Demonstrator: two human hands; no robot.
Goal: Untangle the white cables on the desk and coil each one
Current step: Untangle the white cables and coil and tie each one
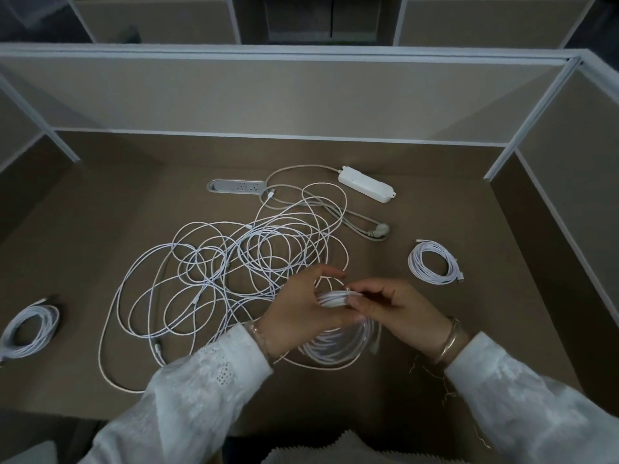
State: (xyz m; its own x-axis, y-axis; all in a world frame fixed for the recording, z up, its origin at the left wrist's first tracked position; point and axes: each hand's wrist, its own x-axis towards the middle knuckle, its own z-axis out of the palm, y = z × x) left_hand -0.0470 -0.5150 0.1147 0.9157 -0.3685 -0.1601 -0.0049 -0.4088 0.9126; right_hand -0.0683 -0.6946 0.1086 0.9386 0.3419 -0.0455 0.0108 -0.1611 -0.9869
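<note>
Because the coil (338, 339) I am working on would spring open if I let it go, I hold it just above the surface (100, 212) near the middle of its near edge, with my left hand (301, 303) curled around the bundled loops from the left side and my right hand (388, 306) pinching the loose end against the top of the bundle. The fingers (363, 298) of that right hand are drawn together on the thin strand, which I judge is being wrapped around the loops to bind them, though the exact turn is too small to make out. Just beyond my hands, spread over the middle of the surface, lies the tangle (234, 262) of white cable that is not yet sorted, its loops crossing one another too densely for me to count the cables. One finished coil (433, 262) sits toward the right edge and another finished coil (28, 329) at the left edge, well apart from the tangle, I think so that they do not get caught up in it again. Toward the far edge rest a white power strip (365, 188) with its thicker grey cord (361, 222), and a recessed socket panel (236, 186).
</note>
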